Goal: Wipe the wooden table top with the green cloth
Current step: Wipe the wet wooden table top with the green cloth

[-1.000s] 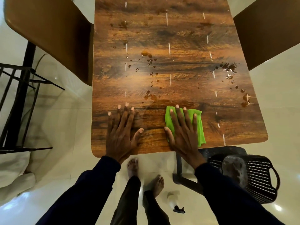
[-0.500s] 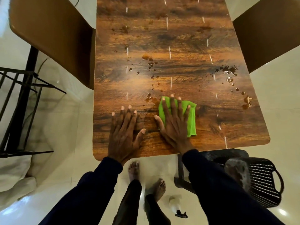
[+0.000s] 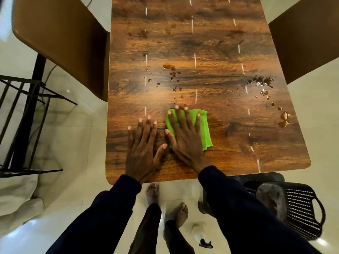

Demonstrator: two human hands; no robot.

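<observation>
right hand [image 3: 185,136] is pressing green cloth [image 3: 204,125] flat near front edge of table top [image 3: 247,143] | left hand [image 3: 142,143] resting flat, empty | cloth likely soft, light: palm mid-cloth

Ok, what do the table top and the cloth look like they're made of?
Table top: wood-grain surface, glossy, perhaps laminate or sealed wood; it shows bright reflections and drops bead.
Green cloth: soft textile, possibly microfibre; matte, faintly ribbed.
</observation>
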